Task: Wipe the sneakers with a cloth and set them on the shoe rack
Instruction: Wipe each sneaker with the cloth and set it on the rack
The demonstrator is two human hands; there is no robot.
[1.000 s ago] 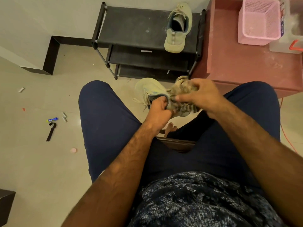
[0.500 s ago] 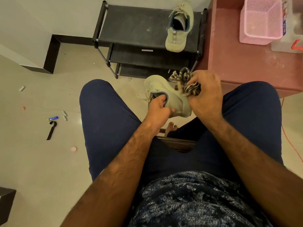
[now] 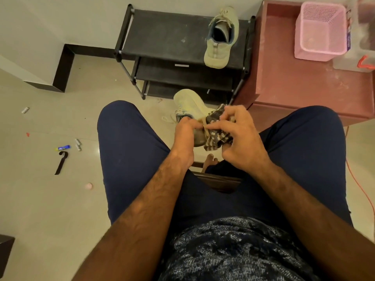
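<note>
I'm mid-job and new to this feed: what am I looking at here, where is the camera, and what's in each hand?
There is no machine: a seated person works with bare hands, and the single camera sits on their head, looking down past their knees. The left hand has its grip on a pale sneaker, held between the knees. The right hand presses a striped cloth against that shoe. Ahead stands a black shoe rack, with the other sneaker already on its top shelf. Right of it is a reddish cabinet carrying a pink basket. Small bits of clutter lie on the tiled floor to the left.
</note>
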